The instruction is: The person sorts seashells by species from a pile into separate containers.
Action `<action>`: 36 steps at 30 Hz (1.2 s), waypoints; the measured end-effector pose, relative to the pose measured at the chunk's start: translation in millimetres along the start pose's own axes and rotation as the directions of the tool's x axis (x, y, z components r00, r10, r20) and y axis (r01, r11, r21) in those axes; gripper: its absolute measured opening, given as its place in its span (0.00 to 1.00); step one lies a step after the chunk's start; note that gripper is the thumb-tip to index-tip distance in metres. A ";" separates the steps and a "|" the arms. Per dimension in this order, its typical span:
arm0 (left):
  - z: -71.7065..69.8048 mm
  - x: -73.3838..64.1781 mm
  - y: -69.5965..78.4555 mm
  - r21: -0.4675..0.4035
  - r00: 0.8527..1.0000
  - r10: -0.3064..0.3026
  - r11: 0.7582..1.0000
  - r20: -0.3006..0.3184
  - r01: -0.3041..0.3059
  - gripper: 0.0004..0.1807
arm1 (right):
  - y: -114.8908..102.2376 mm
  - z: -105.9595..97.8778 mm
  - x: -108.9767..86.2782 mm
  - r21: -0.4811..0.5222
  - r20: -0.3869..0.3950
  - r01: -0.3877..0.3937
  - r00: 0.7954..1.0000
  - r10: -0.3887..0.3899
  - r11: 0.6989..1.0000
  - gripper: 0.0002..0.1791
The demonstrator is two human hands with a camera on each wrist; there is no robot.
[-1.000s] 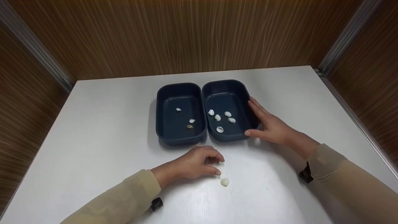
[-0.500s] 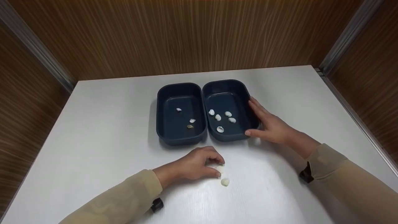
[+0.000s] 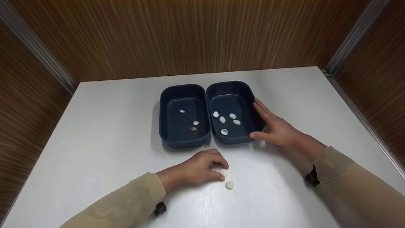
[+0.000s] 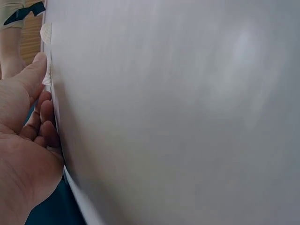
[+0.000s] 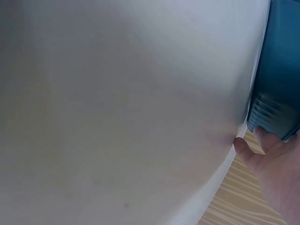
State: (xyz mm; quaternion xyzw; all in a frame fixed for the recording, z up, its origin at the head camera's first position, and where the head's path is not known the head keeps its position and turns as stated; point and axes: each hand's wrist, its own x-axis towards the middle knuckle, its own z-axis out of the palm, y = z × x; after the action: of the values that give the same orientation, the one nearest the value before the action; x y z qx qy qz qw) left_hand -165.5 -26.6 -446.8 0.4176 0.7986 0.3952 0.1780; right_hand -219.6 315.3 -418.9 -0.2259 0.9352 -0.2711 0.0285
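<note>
In the head view my left hand (image 3: 202,167) rests low over the table, thumb and fingertips closing on a pale seashell (image 3: 224,172). The left wrist view has the same seashell (image 4: 48,75) between the thumb and the fingers. Just nearer to me lies a second pale seashell (image 3: 229,185). My right hand (image 3: 278,128) lies along the right wall of the right dark blue box (image 3: 239,140), thumb at its near corner and fingers straight. Several white shells (image 3: 222,119) are inside that box.
Against it on the left stands a matching dark blue box (image 3: 186,144), holding two small white shells (image 3: 196,123) and one brownish shell (image 3: 193,129). Both boxes stand on a white table (image 3: 110,126) with wood-grain panels (image 3: 202,38) behind and at the sides.
My left thumb and fingertips have shifted slightly toward me and come in around the seashell, which now shows between them. The right hand and both boxes look unchanged.
</note>
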 end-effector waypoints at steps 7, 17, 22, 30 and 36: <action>0.4 0.0 0.3 0.008 1.000 0.009 1.000 -0.006 -0.009 0.13 | -0.8 -1.0 0.3 -0.004 0.002 -0.006 1.000 0.006 1.000 0.60; 0.9 -0.6 0.0 0.014 1.000 0.025 1.000 -0.014 -0.025 0.12 | -0.1 -0.4 0.1 -0.004 -0.003 -0.006 1.000 0.006 1.000 0.60; 0.8 0.1 -0.3 0.027 1.000 0.018 0.999 -0.007 -0.018 0.12 | -0.8 -0.3 0.6 0.006 0.001 -0.002 1.000 0.002 1.000 0.60; 1.5 0.3 -0.5 0.030 1.000 0.010 0.999 -0.006 -0.010 0.11 | -0.7 -0.1 0.6 -0.005 0.003 -0.008 1.000 0.008 1.000 0.60; 2.3 0.0 0.6 0.021 1.000 0.008 1.000 -0.013 -0.007 0.10 | -0.6 0.5 0.5 -0.003 0.003 -0.005 1.000 0.005 1.000 0.60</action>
State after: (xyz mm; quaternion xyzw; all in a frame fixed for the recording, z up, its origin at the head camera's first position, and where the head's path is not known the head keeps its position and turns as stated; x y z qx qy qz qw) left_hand -163.8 -25.3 -447.8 0.4197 0.8023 0.3904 0.1669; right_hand -219.8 314.4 -418.9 -0.2239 0.9362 -0.2693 0.0303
